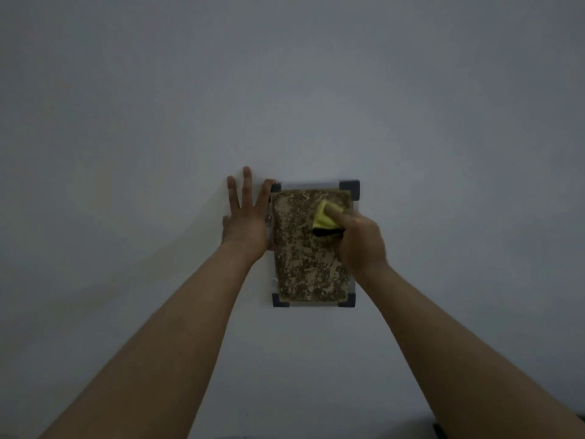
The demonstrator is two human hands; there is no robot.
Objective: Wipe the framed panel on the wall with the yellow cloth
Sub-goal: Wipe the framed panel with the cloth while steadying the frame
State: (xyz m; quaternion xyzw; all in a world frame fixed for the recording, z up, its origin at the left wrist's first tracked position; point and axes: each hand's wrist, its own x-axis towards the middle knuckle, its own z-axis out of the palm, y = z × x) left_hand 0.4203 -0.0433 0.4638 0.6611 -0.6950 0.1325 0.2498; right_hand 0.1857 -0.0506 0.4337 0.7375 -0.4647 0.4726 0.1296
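A framed panel (304, 264) hangs on the wall at the middle of the view, with a mottled brown and tan face, a pale border and dark corner pieces. My right hand (357, 242) presses a folded yellow cloth (323, 218) against the panel's upper right part, index finger stretched over the cloth. A dark edge shows under the cloth. My left hand (245, 220) lies flat with fingers spread on the wall, its thumb side touching the panel's left edge.
A plain pale wall (285, 90) fills nearly the whole view in dim light. A dark object (443, 430) shows at the bottom right edge, too dim to identify.
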